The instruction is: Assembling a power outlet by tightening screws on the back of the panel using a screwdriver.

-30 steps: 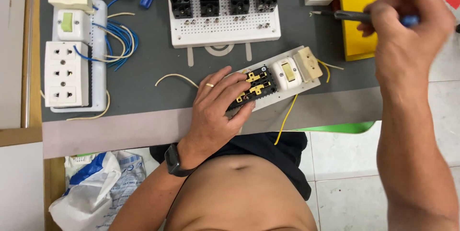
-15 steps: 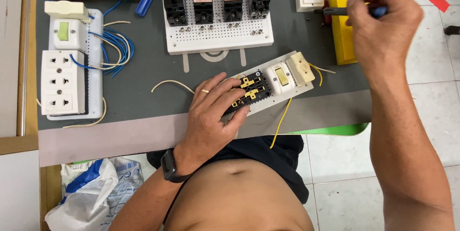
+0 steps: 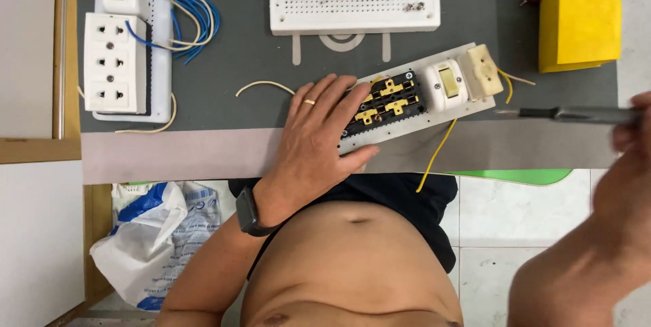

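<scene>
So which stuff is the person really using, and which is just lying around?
In use:
left hand pressing down the white switch plate
right hand holding the screwdriver
yellow wire hanging from the plate

Lying about:
white socket strip
blue wires
perforated board
yellow box
plastic bag

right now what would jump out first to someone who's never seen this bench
Mid-table, the left hand presses flat on a tilted white mounting plate carrying a black terminal block with brass contacts and a switch. From the right edge, the right hand brings in a screwdriver, tip pointing at the plate. A bright yellow box sits at top right.
</scene>
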